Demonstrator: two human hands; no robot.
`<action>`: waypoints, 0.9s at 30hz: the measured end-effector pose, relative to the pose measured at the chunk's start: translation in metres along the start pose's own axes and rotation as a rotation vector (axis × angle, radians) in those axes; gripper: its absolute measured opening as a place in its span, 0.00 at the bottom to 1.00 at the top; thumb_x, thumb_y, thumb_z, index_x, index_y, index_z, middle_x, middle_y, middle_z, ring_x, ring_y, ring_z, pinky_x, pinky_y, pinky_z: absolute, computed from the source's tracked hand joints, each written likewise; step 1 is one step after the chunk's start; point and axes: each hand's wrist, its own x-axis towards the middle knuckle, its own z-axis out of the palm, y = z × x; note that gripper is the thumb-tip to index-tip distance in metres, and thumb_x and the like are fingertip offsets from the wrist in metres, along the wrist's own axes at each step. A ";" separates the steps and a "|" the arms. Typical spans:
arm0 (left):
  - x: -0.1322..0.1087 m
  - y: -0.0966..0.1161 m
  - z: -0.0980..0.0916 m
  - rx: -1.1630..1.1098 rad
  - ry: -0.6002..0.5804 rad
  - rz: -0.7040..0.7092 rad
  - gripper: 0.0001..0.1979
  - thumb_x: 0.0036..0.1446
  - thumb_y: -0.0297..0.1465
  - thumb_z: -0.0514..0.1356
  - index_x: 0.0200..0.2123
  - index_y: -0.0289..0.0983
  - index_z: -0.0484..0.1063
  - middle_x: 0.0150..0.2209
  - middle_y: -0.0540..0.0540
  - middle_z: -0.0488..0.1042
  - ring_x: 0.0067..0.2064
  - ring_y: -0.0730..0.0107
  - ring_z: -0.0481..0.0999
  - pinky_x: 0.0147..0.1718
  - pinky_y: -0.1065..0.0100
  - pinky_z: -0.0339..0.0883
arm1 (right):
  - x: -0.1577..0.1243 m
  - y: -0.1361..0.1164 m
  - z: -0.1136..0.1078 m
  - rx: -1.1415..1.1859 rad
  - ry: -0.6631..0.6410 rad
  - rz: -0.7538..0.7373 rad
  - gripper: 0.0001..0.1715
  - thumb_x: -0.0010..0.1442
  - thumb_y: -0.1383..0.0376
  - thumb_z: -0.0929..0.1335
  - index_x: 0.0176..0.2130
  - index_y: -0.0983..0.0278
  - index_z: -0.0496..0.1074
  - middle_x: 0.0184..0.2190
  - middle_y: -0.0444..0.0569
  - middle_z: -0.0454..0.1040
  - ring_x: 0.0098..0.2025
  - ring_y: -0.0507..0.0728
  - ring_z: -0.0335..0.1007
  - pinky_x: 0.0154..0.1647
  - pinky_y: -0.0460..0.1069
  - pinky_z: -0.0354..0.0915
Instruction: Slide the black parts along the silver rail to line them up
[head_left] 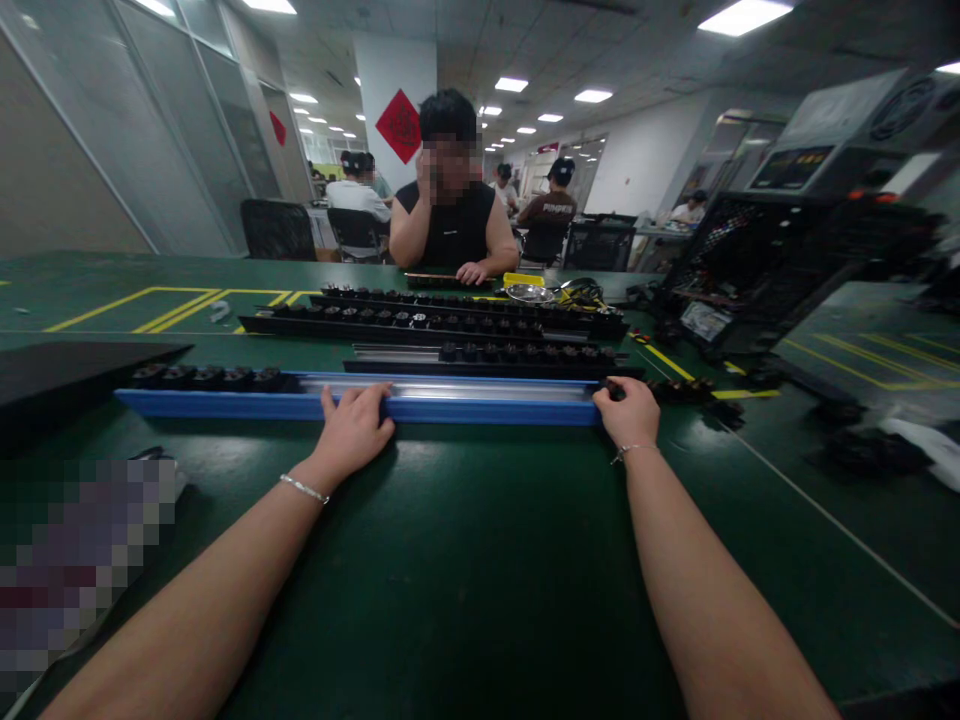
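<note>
A long blue channel [480,410] with a silvery inside lies across the green table [480,560]. Several round black parts [206,377] sit in its left end. My left hand [354,428] rests on the channel's near wall around the middle, fingers bent over the edge. At the channel's right end, my right hand [630,410] has its fingers closed round a small black part [615,390]. More black parts [682,390] lie on the table just right of that hand.
Behind the channel lie black rails [390,322] with round parts. A person [454,215] sits opposite. A black machine frame [739,265] stands at the right, near cables and a yellow tray [523,281]. A dark panel [67,375] and a pixelated item [82,560] lie left.
</note>
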 end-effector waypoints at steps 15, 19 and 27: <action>0.000 0.002 -0.002 -0.016 -0.001 -0.006 0.21 0.55 0.34 0.50 0.53 0.39 0.62 0.55 0.41 0.70 0.56 0.48 0.65 0.58 0.31 0.35 | 0.003 0.011 0.004 0.002 0.050 -0.063 0.14 0.45 0.65 0.64 0.34 0.66 0.73 0.36 0.55 0.71 0.45 0.62 0.66 0.51 0.57 0.63; 0.000 0.001 -0.001 -0.008 -0.006 -0.011 0.21 0.55 0.34 0.50 0.52 0.39 0.63 0.56 0.42 0.70 0.56 0.48 0.65 0.58 0.32 0.35 | 0.002 0.010 0.003 0.032 0.039 -0.040 0.14 0.45 0.65 0.65 0.34 0.66 0.72 0.37 0.55 0.70 0.45 0.61 0.66 0.52 0.56 0.63; 0.000 0.002 -0.002 0.007 -0.022 -0.019 0.22 0.55 0.34 0.49 0.53 0.39 0.62 0.55 0.41 0.70 0.56 0.49 0.65 0.59 0.32 0.35 | 0.005 0.014 0.002 0.095 0.015 0.077 0.17 0.42 0.63 0.65 0.35 0.65 0.72 0.39 0.53 0.72 0.42 0.59 0.67 0.51 0.57 0.63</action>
